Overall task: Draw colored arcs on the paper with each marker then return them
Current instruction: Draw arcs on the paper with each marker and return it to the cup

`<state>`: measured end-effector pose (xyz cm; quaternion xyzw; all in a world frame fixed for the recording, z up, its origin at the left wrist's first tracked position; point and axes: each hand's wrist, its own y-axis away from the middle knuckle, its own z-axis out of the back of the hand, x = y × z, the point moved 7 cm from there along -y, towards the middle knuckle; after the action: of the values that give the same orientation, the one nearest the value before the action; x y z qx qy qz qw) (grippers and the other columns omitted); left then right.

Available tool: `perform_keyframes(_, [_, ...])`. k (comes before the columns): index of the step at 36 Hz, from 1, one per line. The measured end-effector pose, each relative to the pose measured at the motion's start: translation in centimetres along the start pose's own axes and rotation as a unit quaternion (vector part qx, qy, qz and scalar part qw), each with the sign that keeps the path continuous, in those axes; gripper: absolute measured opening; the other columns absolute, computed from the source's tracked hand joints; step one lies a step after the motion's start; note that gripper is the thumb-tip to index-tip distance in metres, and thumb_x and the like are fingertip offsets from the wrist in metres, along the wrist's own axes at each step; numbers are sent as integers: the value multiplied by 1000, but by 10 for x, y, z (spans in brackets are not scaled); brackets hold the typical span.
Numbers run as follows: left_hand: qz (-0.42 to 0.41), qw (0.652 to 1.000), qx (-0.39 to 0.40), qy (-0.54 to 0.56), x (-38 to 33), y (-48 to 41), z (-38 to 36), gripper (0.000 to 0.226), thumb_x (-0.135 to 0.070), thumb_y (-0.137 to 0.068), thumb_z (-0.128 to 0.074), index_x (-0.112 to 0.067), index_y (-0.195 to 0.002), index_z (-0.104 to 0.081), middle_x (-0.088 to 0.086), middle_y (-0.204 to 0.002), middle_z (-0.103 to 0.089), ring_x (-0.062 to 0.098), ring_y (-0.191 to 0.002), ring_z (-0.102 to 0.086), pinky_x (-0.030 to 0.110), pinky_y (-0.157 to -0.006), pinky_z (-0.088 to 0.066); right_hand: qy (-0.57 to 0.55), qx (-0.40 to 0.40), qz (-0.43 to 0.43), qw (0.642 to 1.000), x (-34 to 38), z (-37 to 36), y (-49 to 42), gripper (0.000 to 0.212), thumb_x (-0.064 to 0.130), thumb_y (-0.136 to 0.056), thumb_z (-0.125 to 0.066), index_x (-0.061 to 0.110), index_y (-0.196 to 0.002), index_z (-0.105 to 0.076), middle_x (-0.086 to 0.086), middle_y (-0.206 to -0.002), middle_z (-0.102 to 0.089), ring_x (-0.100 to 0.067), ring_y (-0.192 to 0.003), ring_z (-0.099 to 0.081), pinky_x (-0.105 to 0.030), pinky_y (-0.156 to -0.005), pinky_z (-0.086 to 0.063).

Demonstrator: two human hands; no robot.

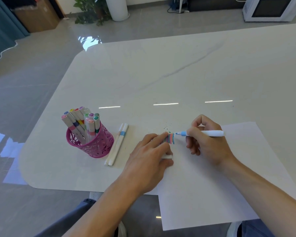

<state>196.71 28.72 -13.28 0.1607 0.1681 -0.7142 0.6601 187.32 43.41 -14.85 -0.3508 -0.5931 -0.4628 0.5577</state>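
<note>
From here I see the right hand (pixel 207 142) curled round a light-blue marker (pixel 203 133), thumb and first fingers pinching the barrel close behind the blue collar. The marker lies nearly level, with its uncapped tip pointing toward the left hand. The tip sits just beside the right edge of the coloured strokes (pixel 169 139). I cannot tell whether it touches the sheet.

The left hand (pixel 149 156) rests palm down on the near-left part of the paper (pixel 212 185). Its index finger is stretched out flat, with the fingertip at the left edge of the strokes. The thumb and the curled fingers pinch a small white cap (pixel 167 157) against the sheet.

The strokes are a tight row of short bands in pink, green and blue, between the two hands at the paper's far-left corner. A few small ink specks (pixel 167 127) dot the surface just beyond them.

Left of the left hand, two white markers (pixel 117 144) lie side by side and touching on the marble table (pixel 143 74). Further left again stands a pink cut-out pen holder (pixel 92 144), with the remaining markers (pixel 82 122) upright in it, caps up.
</note>
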Motion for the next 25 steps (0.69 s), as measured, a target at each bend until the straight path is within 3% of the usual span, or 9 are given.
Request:
perform_keyframes(7, [41,999,8,19,7,2,2,12,-37,-90,-68,-30,-99,-67,-20,-154,-37,2,-136,-32,15,-102,-32,-50,-27,-8,998,9,8,1,18,19,-77,-60,26,-64,-51,-10,-56,-62,-23,-40,-48,-24,-39,-35])
perform_keyframes(11, [62,997,-3,47,8,4,7,9,-37,-91,-67,-32,-99,-69,-25,-151,-39,-3,-134,-36,12,-100,-32,-46,-44,2,998,22,13,6,19,21,-78,-60,27,-63,-51,-9,-56,-62,-22,-41,-48,-28,-38,-36])
perform_keyframes(14, [78,993,-29,78,10,5,15,13,-35,-90,-69,-33,-103,-71,-27,-146,-45,-7,-129,-42,3,-99,-28,-38,-38,6,999,35,15,12,18,21,-79,-61,26,-64,-52,-9,-57,-63,-23,-43,-49,-28,-39,-37])
perform_keyframes(17, [89,987,-63,117,12,6,23,16,-34,-91,-69,-33,-107,-72,-25,-135,-55,-7,-121,-51,14,-102,-39,-31,-15,9,999,45,16,21,11,20,-79,-65,24,-71,-58,-10,-61,-65,-24,-46,-53,-29,-42,-40])
perform_keyframes(21, [109,968,-115,194,11,10,33,13,-35,-91,-70,-38,-103,-73,-24,-102,-67,-3,-92,-61,10,-76,-44,-23,20,15,999,54,17,33,6,19,-81,-75,17,-84,-70,-12,-68,-70,-25,-52,-62,-26,-48,-47])
perform_keyframes(25, [166,912,-95,363,14,13,24,16,-27,-93,-69,-39,-102,-74,-4,-82,-73,14,-73,-70,31,-73,-59,-24,27,23,999,61,13,39,9,12,-95,-74,10,-88,-78,-15,-74,-74,-25,-59,-69,-26,-53,-55])
